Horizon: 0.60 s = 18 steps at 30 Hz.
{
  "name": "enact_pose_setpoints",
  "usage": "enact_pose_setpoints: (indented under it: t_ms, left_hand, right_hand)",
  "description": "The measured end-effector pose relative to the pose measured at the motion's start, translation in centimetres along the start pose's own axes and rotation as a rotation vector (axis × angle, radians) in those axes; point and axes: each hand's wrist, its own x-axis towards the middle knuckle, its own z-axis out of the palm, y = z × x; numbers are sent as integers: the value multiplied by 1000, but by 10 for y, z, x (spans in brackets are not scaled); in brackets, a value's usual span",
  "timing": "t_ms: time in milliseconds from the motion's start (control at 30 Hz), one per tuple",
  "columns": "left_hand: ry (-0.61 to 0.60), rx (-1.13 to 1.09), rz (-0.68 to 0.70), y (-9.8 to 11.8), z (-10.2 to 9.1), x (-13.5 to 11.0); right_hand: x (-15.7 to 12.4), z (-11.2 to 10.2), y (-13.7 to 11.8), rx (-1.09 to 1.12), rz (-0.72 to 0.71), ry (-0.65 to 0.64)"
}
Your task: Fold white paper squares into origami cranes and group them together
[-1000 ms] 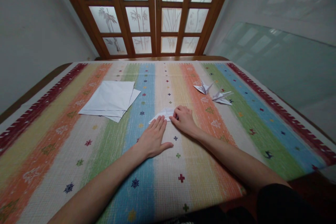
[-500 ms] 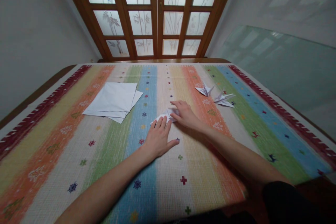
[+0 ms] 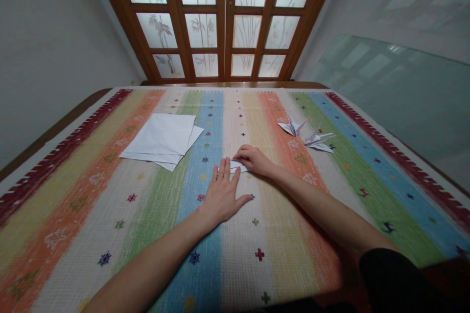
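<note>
A small piece of folded white paper (image 3: 238, 166) lies on the tablecloth between my hands, mostly covered by fingers. My left hand (image 3: 222, 196) rests flat over its left side, fingers stretched out and thumb spread to the right. At the paper's far right edge, the fingers of my right hand (image 3: 254, 160) are drawn together in a pinch on it. Which fold they hold is hidden.
A pile of white paper squares (image 3: 161, 134) lies to the left, its sheets fanned at the corner. Two folded paper cranes (image 3: 292, 127) sit to the right. Under everything is a striped tablecloth (image 3: 147, 225). Wooden glass doors (image 3: 225, 34) stand beyond the table.
My right hand has closed from loosely spread fingers into a pinch at the paper's far edge. My left hand stays flat on the paper. The whole view has shifted slightly.
</note>
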Motion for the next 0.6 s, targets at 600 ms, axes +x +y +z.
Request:
enact_pose_setpoints:
  t_ms: [600]
  left_hand:
    - [-48,31,-71,5,-8,-3]
  right_hand:
    - [-13,-7,11,-189,-240,-127]
